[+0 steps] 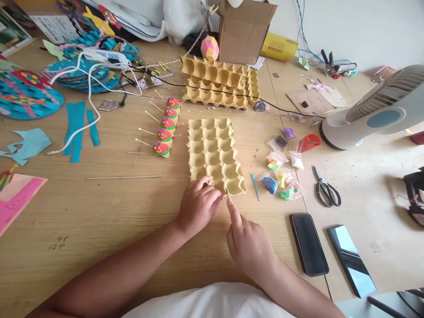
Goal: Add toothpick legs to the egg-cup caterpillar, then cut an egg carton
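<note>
A yellow moulded egg carton lies on the wooden table in front of me, its cups facing up. My left hand is closed on its near edge, the fingers bent over the rim. Beside it, my right hand points its index finger at the near edge, the tip at or very close to the rim by a small dark slit. Its other fingers curl under and are partly hidden; I see nothing held there. Left of the carton stands a row of egg-cup pieces with red and green clay faces and thin sticks.
Bags of coloured clay, a blue clay tool, scissors and two phones lie to the right. A white fan stands behind them. More egg cartons are stacked at the back. A thin stick lies left.
</note>
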A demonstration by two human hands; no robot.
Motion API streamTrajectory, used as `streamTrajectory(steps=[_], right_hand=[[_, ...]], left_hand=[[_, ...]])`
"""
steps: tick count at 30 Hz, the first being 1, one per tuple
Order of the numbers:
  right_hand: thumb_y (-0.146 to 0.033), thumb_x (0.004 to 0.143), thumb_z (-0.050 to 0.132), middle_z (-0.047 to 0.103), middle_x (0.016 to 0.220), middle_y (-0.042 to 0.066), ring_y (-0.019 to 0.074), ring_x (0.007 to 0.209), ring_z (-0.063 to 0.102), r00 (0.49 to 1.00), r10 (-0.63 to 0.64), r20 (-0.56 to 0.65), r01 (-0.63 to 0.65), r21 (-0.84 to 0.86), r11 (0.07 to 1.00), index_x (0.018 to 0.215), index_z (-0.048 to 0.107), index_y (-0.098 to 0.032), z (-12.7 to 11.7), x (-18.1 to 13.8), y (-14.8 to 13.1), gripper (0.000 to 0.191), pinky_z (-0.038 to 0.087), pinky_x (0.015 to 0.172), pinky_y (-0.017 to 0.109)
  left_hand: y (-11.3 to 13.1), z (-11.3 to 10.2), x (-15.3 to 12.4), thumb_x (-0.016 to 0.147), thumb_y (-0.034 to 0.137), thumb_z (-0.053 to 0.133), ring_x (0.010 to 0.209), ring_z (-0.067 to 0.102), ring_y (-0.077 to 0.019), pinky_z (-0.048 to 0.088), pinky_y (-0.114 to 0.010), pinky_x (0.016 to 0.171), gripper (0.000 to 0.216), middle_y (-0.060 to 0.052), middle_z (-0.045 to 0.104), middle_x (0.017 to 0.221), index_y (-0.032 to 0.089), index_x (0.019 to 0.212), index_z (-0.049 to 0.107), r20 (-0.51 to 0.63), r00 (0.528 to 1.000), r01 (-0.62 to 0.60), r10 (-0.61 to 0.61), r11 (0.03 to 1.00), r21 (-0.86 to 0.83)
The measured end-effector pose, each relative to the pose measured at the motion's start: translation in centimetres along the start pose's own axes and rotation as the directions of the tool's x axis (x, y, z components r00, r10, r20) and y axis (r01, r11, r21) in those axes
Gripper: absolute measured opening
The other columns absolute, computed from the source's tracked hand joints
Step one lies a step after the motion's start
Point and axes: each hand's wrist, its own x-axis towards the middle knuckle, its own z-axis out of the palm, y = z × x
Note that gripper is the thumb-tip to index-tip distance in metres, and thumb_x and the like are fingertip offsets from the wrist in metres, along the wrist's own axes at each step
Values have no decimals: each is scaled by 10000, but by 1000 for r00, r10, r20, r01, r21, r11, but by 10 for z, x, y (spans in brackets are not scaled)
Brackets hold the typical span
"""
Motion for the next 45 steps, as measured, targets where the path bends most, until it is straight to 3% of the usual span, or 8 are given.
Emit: streamTrajectory(steps=[5, 12, 21, 29, 39, 45], right_hand=[[-160, 936, 385, 737, 895, 84, 206, 641, 681, 1000, 4, 24, -4, -30, 1000, 1581, 256, -56, 1, -2, -2, 665, 462, 539, 315], [-163, 956, 373, 737, 995, 111, 199, 727, 700, 999, 16, -38, -16, 4, 1000, 1587, 231, -55, 3, 17, -1, 656, 501, 603, 307], [-149, 939, 404, 721, 863, 72, 200, 604, 659, 1000, -15, 8, 16, -53, 998, 1607, 129, -60, 4, -7, -2, 728, 482, 517, 315], [-153, 943, 380, 742, 985, 108, 191, 729, 695, 999, 12, -47, -11, 16, 1000, 1594, 205, -58, 6, 21, 1, 681, 501, 599, 294], [-167, 950, 377, 745, 929, 113, 208, 649, 681, 999, 6, 46, -5, -24, 1000, 1589, 215, -52, -3, -7, -3, 669, 511, 561, 326], [-168, 948, 407, 740, 930, 102, 195, 665, 683, 999, 32, 39, -29, -57, 998, 1594, 196, -48, 1, 10, -6, 690, 504, 562, 303]], left_hand=[[0, 1, 1, 959, 231, 599, 1215, 579, -293, 462, -441, 911, 167, -26, 717, 780, 210, 798, 644, 6, 1000, 12, -12, 1000, 0], [0, 0, 1, 959, 226, 586, 1217, 577, -295, 463, -444, 918, 183, -35, 705, 779, 207, 782, 630, 19, 1000, 13, -13, 1000, 4], [-2, 3, 0, 948, 224, 610, 1216, 576, -292, 456, -441, 929, 124, -27, 716, 784, 219, 834, 658, -14, 1000, 6, -6, 1000, 0], [-1, 1, 1, 946, 219, 591, 1212, 579, -302, 453, -451, 918, 185, -45, 698, 768, 217, 764, 622, 5, 1000, 14, -14, 1000, 17], [-1, 4, 0, 955, 227, 590, 1225, 570, -296, 446, -439, 927, 136, -35, 710, 784, 219, 836, 655, -18, 1000, 5, -5, 1000, 7], [0, 1, 1, 944, 224, 595, 1213, 571, -303, 440, -448, 916, 135, -38, 714, 800, 216, 815, 635, 4, 1000, 13, -13, 1000, 14]])
